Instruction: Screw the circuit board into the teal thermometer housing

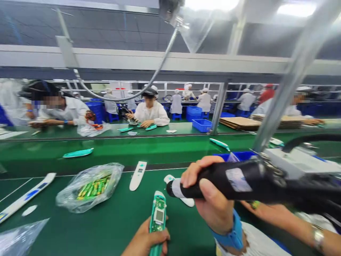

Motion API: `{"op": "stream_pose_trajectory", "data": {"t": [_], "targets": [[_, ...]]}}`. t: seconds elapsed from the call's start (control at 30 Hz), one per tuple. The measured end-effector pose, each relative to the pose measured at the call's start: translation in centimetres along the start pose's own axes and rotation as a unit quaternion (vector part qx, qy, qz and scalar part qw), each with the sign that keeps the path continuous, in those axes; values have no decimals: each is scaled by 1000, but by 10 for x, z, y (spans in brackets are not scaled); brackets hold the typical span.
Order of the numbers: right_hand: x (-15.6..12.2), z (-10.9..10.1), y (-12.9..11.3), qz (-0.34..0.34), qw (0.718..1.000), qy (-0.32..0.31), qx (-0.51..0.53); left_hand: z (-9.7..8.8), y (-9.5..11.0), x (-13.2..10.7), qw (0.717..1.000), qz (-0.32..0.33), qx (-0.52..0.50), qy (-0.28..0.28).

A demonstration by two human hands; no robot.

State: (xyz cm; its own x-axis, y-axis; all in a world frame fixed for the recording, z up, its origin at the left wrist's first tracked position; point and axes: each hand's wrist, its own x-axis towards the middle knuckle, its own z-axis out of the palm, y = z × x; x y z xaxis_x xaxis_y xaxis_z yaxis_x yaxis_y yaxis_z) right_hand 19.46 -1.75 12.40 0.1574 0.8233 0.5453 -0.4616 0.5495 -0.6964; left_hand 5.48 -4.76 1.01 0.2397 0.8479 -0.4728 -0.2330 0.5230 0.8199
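Note:
My left hand (pixel 147 239) grips the lower end of a teal thermometer housing (pixel 157 224), opened up to show a green circuit board with a small square display. Wrapped round a black electric screwdriver (pixel 218 176) is my right hand (pixel 217 204), with a blue band at the wrist. The screwdriver lies nearly level, its tip pointing left, above and right of the housing. Under the tip is a partly hidden white cover (pixel 188 202). Another white thermometer cover (pixel 137 176) with a small window lies beyond my left hand.
A clear bag of green-and-yellow batteries (pixel 94 186) sits left, near a long white strip-like piece (pixel 29 195). A co-worker's forearm (pixel 290 222) with a watch reaches in at right. Teal housings (pixel 78 153) lie on the green conveyor (pixel 149 149). A metal post (pixel 285 78) slants at right.

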Motion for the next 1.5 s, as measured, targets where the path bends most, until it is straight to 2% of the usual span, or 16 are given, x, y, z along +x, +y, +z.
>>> {"op": "stream_pose_trajectory", "data": {"t": [0.1, 0.17, 0.37, 0.57, 0.8, 1.03, 1.17, 1.33, 1.5], "targets": [[-5, 1, 7, -15, 997, -78, 4, 3, 2, 7, 1000, 9, -13, -22], [-7, -3, 13, 9, 996, -93, 1, 2, 1, 8, 999, 14, -23, -27], [-10, -2, 29, 38, 996, -76, -9, -1, -2, 6, 999, 7, -41, -27], [-12, -2, 36, 50, 995, -87, -20, -1, 0, 8, 998, 3, -45, -39], [-15, -3, 40, 57, 995, -87, -12, -4, -4, 15, 999, 24, -23, -34], [-13, -2, 41, 52, 995, -85, -18, 0, 3, 10, 999, 9, -20, -47], [-14, -4, 44, 41, 994, -101, -14, 2, 3, 8, 999, -7, -22, -36], [-20, -6, 50, 40, 991, -126, -6, -4, -6, 13, 998, 35, 21, -38], [-20, -4, 51, 41, 993, -115, 3, -7, -13, 16, 997, 55, 32, -48]]}}
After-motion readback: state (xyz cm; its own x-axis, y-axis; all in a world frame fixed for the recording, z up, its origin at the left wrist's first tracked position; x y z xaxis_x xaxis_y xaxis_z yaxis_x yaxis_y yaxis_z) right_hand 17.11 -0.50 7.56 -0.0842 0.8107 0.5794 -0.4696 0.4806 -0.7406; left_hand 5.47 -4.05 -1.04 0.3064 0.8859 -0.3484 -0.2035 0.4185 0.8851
